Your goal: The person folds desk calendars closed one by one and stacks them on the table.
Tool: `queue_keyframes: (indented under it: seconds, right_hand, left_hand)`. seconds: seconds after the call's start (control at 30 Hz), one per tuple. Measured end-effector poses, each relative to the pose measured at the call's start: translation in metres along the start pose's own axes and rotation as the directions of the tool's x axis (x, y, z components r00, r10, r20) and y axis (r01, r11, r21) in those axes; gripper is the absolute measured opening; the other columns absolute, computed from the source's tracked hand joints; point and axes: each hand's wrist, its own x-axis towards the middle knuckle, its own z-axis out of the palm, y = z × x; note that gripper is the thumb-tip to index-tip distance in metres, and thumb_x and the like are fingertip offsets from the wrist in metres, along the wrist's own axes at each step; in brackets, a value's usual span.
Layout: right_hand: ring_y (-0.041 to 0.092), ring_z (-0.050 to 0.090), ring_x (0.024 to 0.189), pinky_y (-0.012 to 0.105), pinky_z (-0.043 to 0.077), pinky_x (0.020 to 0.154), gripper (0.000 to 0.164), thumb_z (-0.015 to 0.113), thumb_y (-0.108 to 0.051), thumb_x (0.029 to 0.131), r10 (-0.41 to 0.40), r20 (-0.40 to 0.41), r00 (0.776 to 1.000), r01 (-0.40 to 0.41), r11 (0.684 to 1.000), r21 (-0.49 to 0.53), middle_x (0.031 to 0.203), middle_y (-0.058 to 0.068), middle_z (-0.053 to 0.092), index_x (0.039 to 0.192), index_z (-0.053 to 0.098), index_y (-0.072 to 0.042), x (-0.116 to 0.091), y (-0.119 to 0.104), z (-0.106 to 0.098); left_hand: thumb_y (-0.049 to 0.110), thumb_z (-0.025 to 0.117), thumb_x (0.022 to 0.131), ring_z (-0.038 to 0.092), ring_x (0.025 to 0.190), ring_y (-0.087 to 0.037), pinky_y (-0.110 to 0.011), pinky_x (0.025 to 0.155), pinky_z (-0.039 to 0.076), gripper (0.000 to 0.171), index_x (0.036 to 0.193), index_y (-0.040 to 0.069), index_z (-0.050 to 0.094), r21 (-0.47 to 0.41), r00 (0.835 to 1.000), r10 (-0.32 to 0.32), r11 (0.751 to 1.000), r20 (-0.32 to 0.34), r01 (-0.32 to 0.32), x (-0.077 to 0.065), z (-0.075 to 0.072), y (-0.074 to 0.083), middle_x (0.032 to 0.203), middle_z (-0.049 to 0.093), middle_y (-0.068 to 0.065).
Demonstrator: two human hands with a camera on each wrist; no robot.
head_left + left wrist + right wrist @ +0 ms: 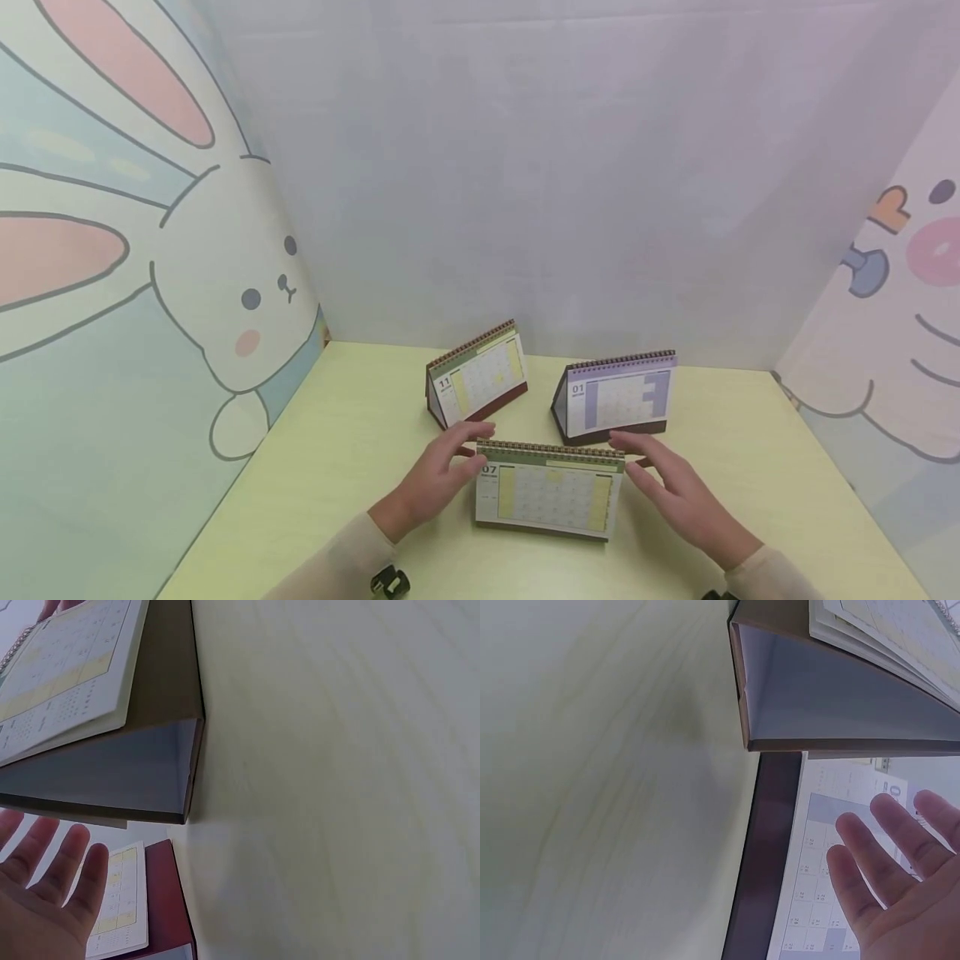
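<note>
A spiral-bound desk calendar marked 07, with a green top band and yellow columns, stands upright on the table like a tent. My left hand is at its upper left corner, thumb in front and fingers reaching behind. At the opposite corner is my right hand, its fingers extended in the same way. Both wrist views show spread, fairly straight fingers beside the calendar's open triangular ends. Whether either thumb touches the calendar I cannot tell.
Behind stand two more desk calendars: one marked 11 with a dark red base at the left, angled, and a purple one marked 01 at the right. The pale yellow table ends at a plain curtain. Cartoon-printed cloths hang at both sides.
</note>
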Motion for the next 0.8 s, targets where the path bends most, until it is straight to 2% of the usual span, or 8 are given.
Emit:
queue_keyframes:
  seconds: [0.13,0.23,0.4,0.53,0.7,0.8]
  right_hand:
    - [0.000,0.071,0.134,0.031,0.063,0.101,0.043,0.060,-0.009,0.120,0.006,0.010,1.000,-0.006,1.000,0.000,0.152,0.014,0.080,0.162,0.066,-0.008,-0.0005,-0.0025,0.0008]
    - [0.002,0.072,0.132,0.034,0.064,0.101,0.045,0.066,-0.012,0.117,0.011,0.011,1.000,-0.011,1.000,-0.018,0.152,0.012,0.080,0.162,0.067,-0.013,-0.0012,-0.0031,0.0015]
    - [0.005,0.074,0.130,0.037,0.066,0.100,0.050,0.080,-0.012,0.109,-0.037,-0.003,0.999,0.037,0.998,-0.057,0.149,0.008,0.082,0.158,0.070,-0.013,-0.0012,-0.0014,0.0050]
    - [0.004,0.074,0.129,0.036,0.067,0.098,0.051,0.084,-0.010,0.106,-0.074,-0.012,0.997,0.073,0.996,-0.056,0.147,0.006,0.083,0.155,0.072,-0.013,-0.0014,0.0016,0.0086]
    - [0.003,0.074,0.126,0.034,0.066,0.098,0.050,0.086,-0.011,0.106,-0.065,0.003,0.998,0.065,0.997,-0.046,0.143,0.001,0.084,0.153,0.074,-0.021,-0.0017,0.0015,0.0100]
    - [0.003,0.075,0.126,0.034,0.066,0.099,0.047,0.086,-0.013,0.107,-0.052,0.018,0.998,0.053,0.998,-0.039,0.139,-0.004,0.085,0.152,0.074,-0.023,-0.0021,-0.0005,0.0098]
  left_hand:
    - [0.031,0.059,0.122,0.068,0.151,-0.030,-0.057,0.125,0.061,0.050,0.168,0.012,0.061,-0.007,0.999,-0.039,0.999,0.020,0.039,-0.0005,0.0011,0.0010,0.166,0.069,-0.020]
    - [0.034,0.060,0.123,0.067,0.152,-0.030,-0.058,0.126,0.060,0.053,0.171,0.012,0.059,-0.014,0.997,-0.069,0.997,0.036,0.070,-0.0012,0.0021,0.0013,0.170,0.067,-0.019]
    - [0.036,0.060,0.123,0.066,0.153,-0.031,-0.056,0.125,0.061,0.056,0.171,0.007,0.058,-0.010,0.995,-0.088,0.996,0.046,0.089,-0.0020,0.0044,0.0007,0.173,0.065,-0.016]
    - [0.037,0.061,0.123,0.067,0.152,-0.029,-0.054,0.124,0.062,0.057,0.170,0.006,0.059,0.000,0.994,-0.095,0.995,0.053,0.096,-0.0035,0.0060,0.0012,0.173,0.066,-0.014]
    - [0.038,0.062,0.123,0.071,0.144,-0.029,-0.054,0.122,0.063,0.057,0.170,0.006,0.059,-0.007,0.993,-0.099,0.995,0.060,0.099,-0.0042,0.0070,0.0005,0.165,0.072,-0.011]
    - [0.038,0.062,0.123,0.073,0.140,-0.025,-0.047,0.120,0.065,0.055,0.168,0.007,0.061,-0.004,0.994,-0.091,0.996,0.061,0.091,-0.0039,0.0074,-0.0002,0.157,0.077,-0.007]
